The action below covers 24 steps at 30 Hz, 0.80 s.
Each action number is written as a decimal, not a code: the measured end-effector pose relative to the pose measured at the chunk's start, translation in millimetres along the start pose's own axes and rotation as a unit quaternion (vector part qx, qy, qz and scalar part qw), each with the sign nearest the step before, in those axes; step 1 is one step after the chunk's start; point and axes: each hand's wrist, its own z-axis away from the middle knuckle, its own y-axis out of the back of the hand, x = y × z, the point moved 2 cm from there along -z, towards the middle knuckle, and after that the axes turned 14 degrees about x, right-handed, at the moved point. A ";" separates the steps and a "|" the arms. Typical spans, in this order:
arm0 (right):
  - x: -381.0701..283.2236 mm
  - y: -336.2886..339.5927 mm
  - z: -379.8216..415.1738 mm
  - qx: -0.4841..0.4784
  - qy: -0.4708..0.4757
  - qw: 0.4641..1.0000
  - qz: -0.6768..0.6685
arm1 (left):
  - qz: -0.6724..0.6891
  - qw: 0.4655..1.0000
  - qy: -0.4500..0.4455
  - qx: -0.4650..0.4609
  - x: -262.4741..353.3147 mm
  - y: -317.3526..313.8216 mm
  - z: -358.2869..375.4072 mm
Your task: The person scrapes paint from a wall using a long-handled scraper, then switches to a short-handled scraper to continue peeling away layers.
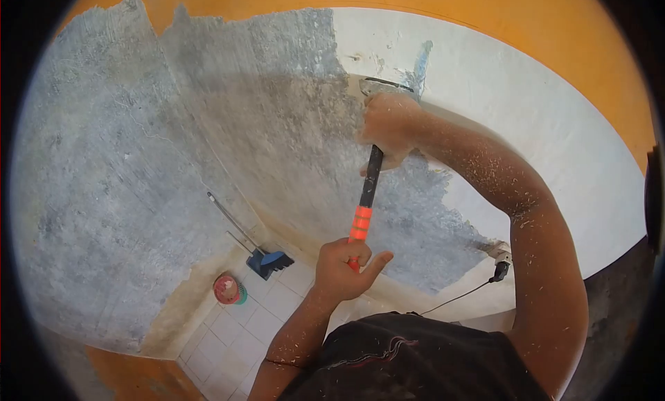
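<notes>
A long-handled scraper (371, 176) with a black shaft and an orange grip slants up across the wall. My left hand (344, 268) is closed around the lower end of the orange grip, its thumb sticking out to the side. Higher up, my right hand (393, 120) wraps the tool close below its wide blade (388, 85). The blade lies at the wall, by the border between bare grey plaster (270, 110) and the white coating (485, 89). My right hand partly hides the blade and the upper shaft. Pale flakes dot my right arm.
On the tiled floor (263, 325) stand a blue dustpan with a broom (267, 261) and a red and a green basket (227, 289). A plug with a black cable (500, 268) sits in a wall socket at the lower right. Orange paint (443, 2) borders the wall's top.
</notes>
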 end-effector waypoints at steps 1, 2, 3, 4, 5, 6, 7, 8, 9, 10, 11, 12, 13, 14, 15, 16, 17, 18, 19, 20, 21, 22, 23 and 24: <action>1.6 -7.9 0.6 0.011 0.014 1.000 0.003 | 0.013 1.000 -0.006 -0.001 7.1 -0.2 2.1; -0.3 -2.6 5.9 0.015 0.019 1.000 0.006 | 0.024 1.000 -0.015 0.000 15.5 -0.2 3.2; -5.1 5.2 13.3 0.011 0.030 0.999 -0.007 | 0.025 1.000 -0.016 -0.005 27.8 -1.2 4.6; -6.0 10.8 15.3 0.007 0.041 0.999 -0.017 | 0.022 0.999 -0.023 0.002 23.2 -3.5 0.9; -2.9 3.5 4.2 -0.031 0.037 0.999 0.011 | -0.001 0.999 -0.032 0.009 13.2 -7.8 -1.6; 2.3 0.1 -2.5 -0.028 0.039 0.999 0.013 | -0.024 0.999 -0.038 0.013 5.6 -10.7 -1.8; 3.8 -0.6 -8.4 -0.034 0.024 0.999 0.020 | -0.028 0.999 -0.036 0.011 2.0 -10.2 0.1; 4.9 -0.6 -11.5 -0.039 0.007 0.999 0.027 | -0.022 0.999 -0.026 0.015 -1.4 -7.6 -0.1; 4.5 1.1 -9.4 -0.017 0.008 1.000 0.012 | -0.016 1.000 -0.017 0.021 -3.6 -4.6 -2.5; 2.9 0.4 -5.9 -0.013 0.006 1.000 0.013 | -0.008 1.000 -0.008 0.027 -4.3 -2.4 -5.7; -0.1 -1.9 -1.8 -0.012 0.006 1.000 0.014 | 0.027 0.999 -0.015 0.013 1.7 -0.7 -1.3; -1.8 -3.0 3.0 -0.010 0.008 1.000 0.016 | 0.026 0.999 -0.019 0.016 11.0 1.1 1.4; -1.1 -0.9 10.5 0.028 0.044 0.998 -0.039 | 0.029 0.999 -0.019 0.004 22.7 2.4 1.6; 2.2 2.3 2.7 0.031 0.046 0.998 -0.033 | 0.031 0.999 -0.018 -0.009 27.3 2.6 -0.3; 2.3 1.2 -3.4 -0.002 0.031 1.000 -0.004 | -0.004 1.000 -0.004 -0.011 19.3 2.5 -3.2; 2.5 -2.3 -6.4 -0.036 0.015 0.999 0.023 | -0.004 1.000 0.002 -0.013 7.6 1.1 -4.5; 4.1 -7.6 -9.6 -0.023 0.040 0.999 0.028 | -0.017 1.000 0.004 0.002 -2.9 1.3 -8.2; 3.0 -14.0 -8.4 -0.027 0.040 0.999 0.021 | -0.029 0.999 0.009 0.017 -8.7 1.9 -6.9; 3.2 -17.3 -6.4 -0.001 0.033 0.999 0.007 | -0.025 1.000 0.004 0.007 -10.0 1.3 -3.4; 1.9 -12.3 -6.4 0.028 0.027 0.999 -0.003 | -0.023 1.000 0.007 0.008 0.4 4.2 -1.9; 0.3 -5.8 -1.1 0.031 0.019 0.999 -0.006 | 0.007 1.000 0.003 -0.009 16.4 8.0 -0.8; -0.6 -1.8 0.6 0.032 0.022 0.999 -0.003 | 0.036 0.999 -0.002 -0.026 25.3 9.9 -1.8; 0.8 0.6 1.7 0.018 0.013 1.000 -0.001 | 0.036 0.999 -0.006 -0.022 20.7 8.1 -4.7; 2.3 1.7 1.9 0.003 0.004 1.000 0.000 | 0.012 1.000 -0.012 -0.014 11.3 3.9 -7.0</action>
